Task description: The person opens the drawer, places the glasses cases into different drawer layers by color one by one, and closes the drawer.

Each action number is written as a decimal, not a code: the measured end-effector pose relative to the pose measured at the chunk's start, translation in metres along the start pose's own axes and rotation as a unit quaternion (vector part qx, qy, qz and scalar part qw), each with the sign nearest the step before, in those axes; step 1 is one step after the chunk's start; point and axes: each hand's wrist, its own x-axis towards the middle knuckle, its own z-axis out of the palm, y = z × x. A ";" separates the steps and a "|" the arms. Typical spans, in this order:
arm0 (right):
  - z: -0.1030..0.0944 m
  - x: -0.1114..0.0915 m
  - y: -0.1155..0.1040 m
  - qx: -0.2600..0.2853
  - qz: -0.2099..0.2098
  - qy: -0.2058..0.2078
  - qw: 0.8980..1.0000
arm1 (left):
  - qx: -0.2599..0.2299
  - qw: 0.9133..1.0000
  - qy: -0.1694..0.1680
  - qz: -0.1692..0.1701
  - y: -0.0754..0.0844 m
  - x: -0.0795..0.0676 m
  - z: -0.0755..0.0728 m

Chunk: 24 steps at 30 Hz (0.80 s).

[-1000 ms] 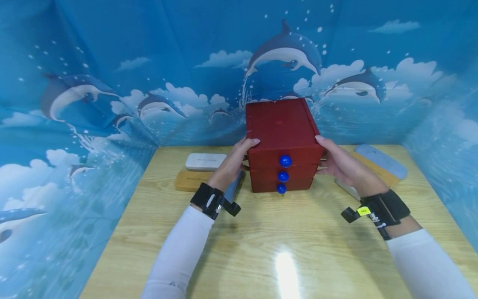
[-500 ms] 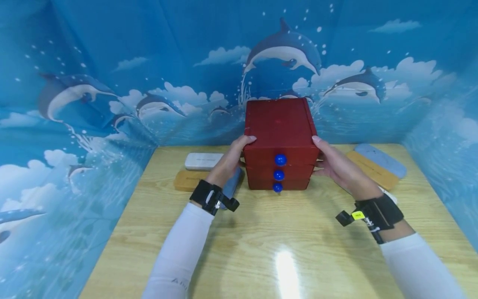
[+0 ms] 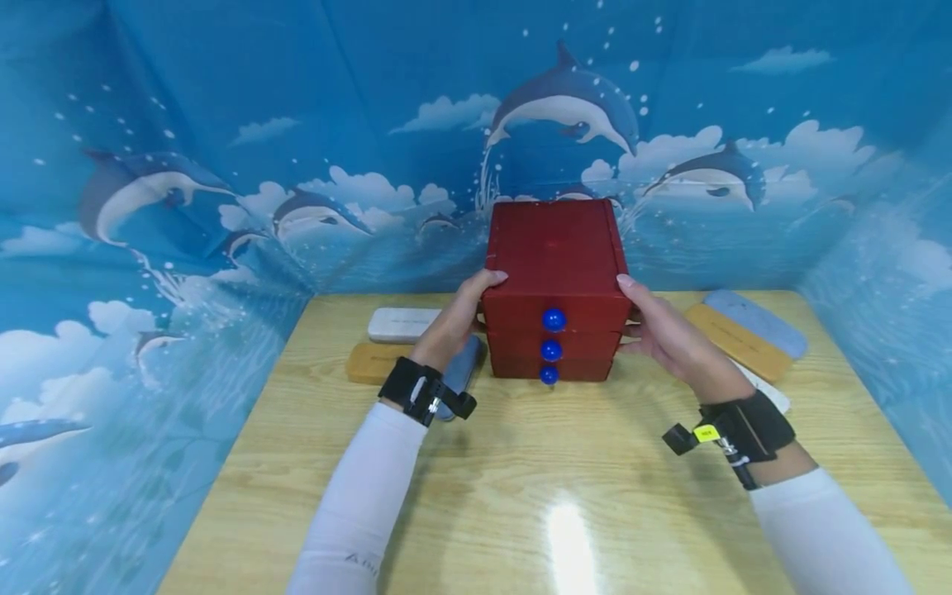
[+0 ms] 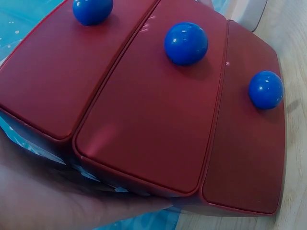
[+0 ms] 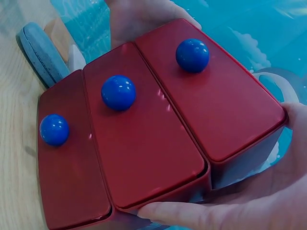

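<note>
A dark red chest of three stacked drawers [image 3: 554, 248], with a round blue knob [image 3: 554, 320] on each front, stands toward the back of the table. My left hand [image 3: 455, 318] grips its left side, the thumb over the top front edge. On the opposite side my right hand [image 3: 673, 335] holds it the same way, its thumb on the top right corner. The right wrist view shows fingers [image 5: 177, 213] lying along the side of the drawers [image 5: 148, 167]. All the drawers look closed, their fronts nearly flush in the left wrist view.
Left of the chest lie a white case [image 3: 402, 324], an orange case [image 3: 372, 364] and a blue-grey case [image 3: 463, 368], partly behind my left hand. At right lie another blue-grey case [image 3: 766, 318], an orange one [image 3: 744, 343] and a white one [image 3: 766, 388]. A dolphin-print curtain [image 3: 416, 99] hangs behind.
The chest has shifted slightly to the left between both hands. My right hand has moved left with it, uncovering more of the cases at right. My left hand has barely moved.
</note>
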 end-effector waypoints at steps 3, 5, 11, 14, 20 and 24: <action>0.001 0.001 0.000 0.000 0.000 -0.001 1.000 | -0.003 1.000 -0.004 0.003 0.000 0.001 -0.001; 0.001 0.001 0.000 -0.001 0.000 -0.002 1.000 | -0.006 1.000 -0.006 0.004 0.000 0.001 -0.001; 0.003 0.002 0.000 -0.003 0.002 -0.002 1.000 | -0.005 1.000 -0.006 0.005 0.000 -0.001 -0.001; 0.002 0.002 0.000 -0.002 0.004 -0.001 1.000 | -0.004 1.000 -0.004 0.005 0.001 -0.001 -0.001; 0.001 0.002 -0.001 -0.002 0.005 -0.001 1.000 | 0.001 1.000 0.000 0.004 0.001 0.000 0.000; 0.000 0.002 -0.002 -0.004 0.003 -0.004 1.000 | 0.000 1.000 0.002 0.000 0.001 0.000 0.000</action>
